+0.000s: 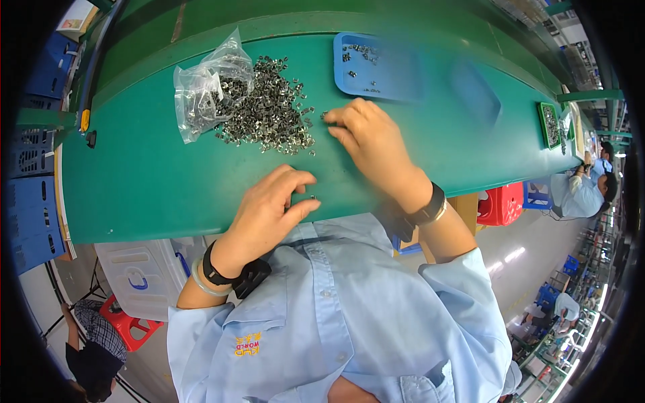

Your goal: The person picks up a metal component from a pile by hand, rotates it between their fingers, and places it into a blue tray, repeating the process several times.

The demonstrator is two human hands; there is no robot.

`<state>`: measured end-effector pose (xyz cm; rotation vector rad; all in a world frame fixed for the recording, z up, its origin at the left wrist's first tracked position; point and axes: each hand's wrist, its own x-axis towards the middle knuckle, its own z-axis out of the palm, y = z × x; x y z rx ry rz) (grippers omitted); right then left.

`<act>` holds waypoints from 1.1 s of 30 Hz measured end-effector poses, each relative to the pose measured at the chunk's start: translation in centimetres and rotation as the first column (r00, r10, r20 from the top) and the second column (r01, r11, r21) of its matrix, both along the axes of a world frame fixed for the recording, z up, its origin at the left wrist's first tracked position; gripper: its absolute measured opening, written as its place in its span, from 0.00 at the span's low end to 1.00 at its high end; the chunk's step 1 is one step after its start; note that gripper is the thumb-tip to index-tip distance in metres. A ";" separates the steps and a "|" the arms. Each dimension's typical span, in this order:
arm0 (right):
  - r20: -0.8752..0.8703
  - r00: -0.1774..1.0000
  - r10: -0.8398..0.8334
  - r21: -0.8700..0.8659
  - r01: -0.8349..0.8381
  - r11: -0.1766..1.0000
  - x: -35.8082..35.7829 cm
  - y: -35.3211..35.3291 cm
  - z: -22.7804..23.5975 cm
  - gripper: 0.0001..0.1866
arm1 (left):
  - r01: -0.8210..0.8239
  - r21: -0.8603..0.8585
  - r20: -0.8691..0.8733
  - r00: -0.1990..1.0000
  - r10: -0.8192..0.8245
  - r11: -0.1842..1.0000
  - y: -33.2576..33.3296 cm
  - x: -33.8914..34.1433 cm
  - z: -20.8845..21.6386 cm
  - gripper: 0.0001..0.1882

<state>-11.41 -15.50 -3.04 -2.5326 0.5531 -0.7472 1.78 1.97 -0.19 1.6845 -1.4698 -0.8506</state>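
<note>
A heap of small black-and-silver metal parts (272, 111) lies on the green table mat. Beside it, a clear plastic bag (195, 94) holds more of the same parts. My right hand (368, 141) is at the heap's right edge, thumb and forefinger closed around one small metal part (324, 115). Closer to me, my left hand (265, 208) hovers over the mat with thumb and forefinger apart and the other fingers curled. A tiny part (313, 197) shows by the left thumb tip; whether it touches the thumb I cannot tell.
A blue tray (346, 84) with several scattered parts stands behind my right hand. At the far right are a green tray (549, 126) of parts and seated people (584, 191). A lidded clear box (127, 275) and a red stool (131, 326) are below the table's left side.
</note>
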 end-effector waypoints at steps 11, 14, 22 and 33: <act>-0.113 0.939 0.326 0.123 -0.312 0.942 -2.7 5.3 0.6 0.09 | -0.204 0.140 -0.509 0.825 0.248 0.969 0.3 0.5 -0.4 0.07; 0.021 0.958 0.287 0.267 -0.282 0.922 -2.7 4.3 1.2 0.08 | -0.152 0.216 -0.584 0.771 0.252 0.965 0.0 0.3 -0.2 0.08; 0.252 0.955 0.156 0.525 -0.270 0.807 -2.6 4.0 2.7 0.06 | 0.017 0.198 -0.928 0.325 0.182 0.980 -1.2 -0.3 0.0 0.10; 0.293 0.953 0.073 0.451 -0.206 0.868 -2.3 5.1 2.4 0.08 | -0.023 0.186 -0.945 0.271 0.186 0.982 -1.3 -0.8 -0.8 0.07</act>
